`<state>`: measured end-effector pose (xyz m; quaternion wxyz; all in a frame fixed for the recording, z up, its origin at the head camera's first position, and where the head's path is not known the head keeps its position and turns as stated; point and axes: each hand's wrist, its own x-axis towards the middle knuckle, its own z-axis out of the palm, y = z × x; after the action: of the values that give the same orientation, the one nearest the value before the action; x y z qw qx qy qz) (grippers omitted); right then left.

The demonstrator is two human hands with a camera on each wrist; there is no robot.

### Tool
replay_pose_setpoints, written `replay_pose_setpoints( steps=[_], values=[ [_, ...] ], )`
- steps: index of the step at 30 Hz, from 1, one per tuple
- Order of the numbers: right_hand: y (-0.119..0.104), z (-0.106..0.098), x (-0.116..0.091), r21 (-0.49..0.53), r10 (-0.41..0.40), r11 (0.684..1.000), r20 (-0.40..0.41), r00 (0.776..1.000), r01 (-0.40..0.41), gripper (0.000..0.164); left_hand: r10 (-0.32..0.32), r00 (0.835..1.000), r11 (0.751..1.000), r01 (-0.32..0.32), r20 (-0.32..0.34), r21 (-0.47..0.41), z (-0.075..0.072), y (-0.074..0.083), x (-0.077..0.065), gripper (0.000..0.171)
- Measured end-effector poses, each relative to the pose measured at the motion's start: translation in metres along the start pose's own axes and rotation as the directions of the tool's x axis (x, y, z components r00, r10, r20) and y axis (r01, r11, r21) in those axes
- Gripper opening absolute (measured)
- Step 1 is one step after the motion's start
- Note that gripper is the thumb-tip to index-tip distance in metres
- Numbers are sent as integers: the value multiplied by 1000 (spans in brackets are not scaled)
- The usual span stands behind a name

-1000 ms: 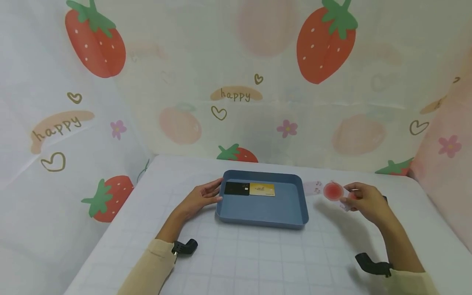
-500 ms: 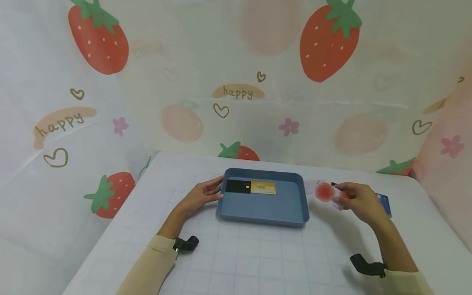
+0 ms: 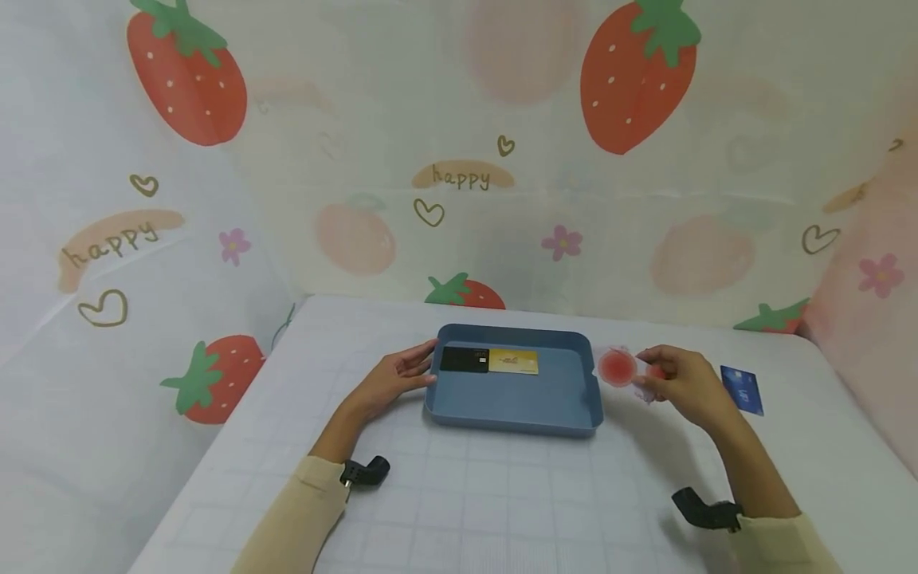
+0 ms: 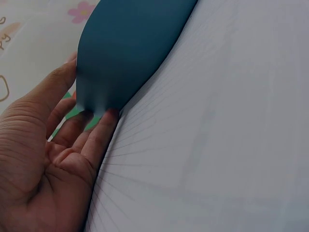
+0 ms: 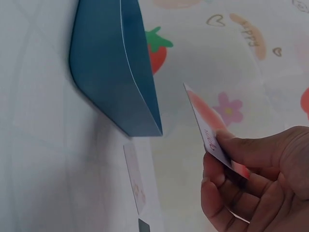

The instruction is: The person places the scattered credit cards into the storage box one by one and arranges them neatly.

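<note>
In the head view, a blue rectangular tray (image 3: 516, 408) stands on the table with a black card (image 3: 464, 359) and a yellow-gold card (image 3: 513, 362) side by side in it. My left hand (image 3: 387, 387) touches the tray's left end from outside, fingers mostly straight. In the left wrist view, the fingertips (image 4: 110, 116) rest against the outer wall. My right hand (image 3: 684, 387) pinches a pale card with red round patches (image 3: 617, 367) between thumb and fingers. It is held in the air just right of the tray, tilted in the right wrist view.
A blue card (image 3: 742, 391) lies on the white table (image 3: 502, 502) right of my right hand. In the right wrist view, a pale pinkish card (image 5: 134, 179) lies near the tray's end, with part of a dark card (image 5: 144, 225) at the bottom edge.
My right hand has moved left, bringing the pale card close to the tray's right end. The blue card has come into view behind it. My left hand stays at the tray.
</note>
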<state>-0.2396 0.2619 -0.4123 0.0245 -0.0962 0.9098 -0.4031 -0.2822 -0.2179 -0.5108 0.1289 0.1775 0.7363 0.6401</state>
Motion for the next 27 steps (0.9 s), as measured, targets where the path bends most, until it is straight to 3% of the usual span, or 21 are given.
replay_pose_setpoints(
  steps=[9, 21, 27],
  values=[
    [-13, 4, 10, -18, -28, 999, -31, 999, 27, 47, -16, 1000, 1000, 16, -2, -4, -1, 2, 0, 72],
    [-21, 20, 30, -5, -77, 997, -7, 997, 77, 39, -2, 1000, 1000, 2, 9, -7, -2, 4, 3, 73],
    [-25, 27, 39, -6, -95, 995, 15, 995, 95, 36, 2, 1000, 1000, -1, 12, -26, -3, -3, 4, 72]
  ],
)
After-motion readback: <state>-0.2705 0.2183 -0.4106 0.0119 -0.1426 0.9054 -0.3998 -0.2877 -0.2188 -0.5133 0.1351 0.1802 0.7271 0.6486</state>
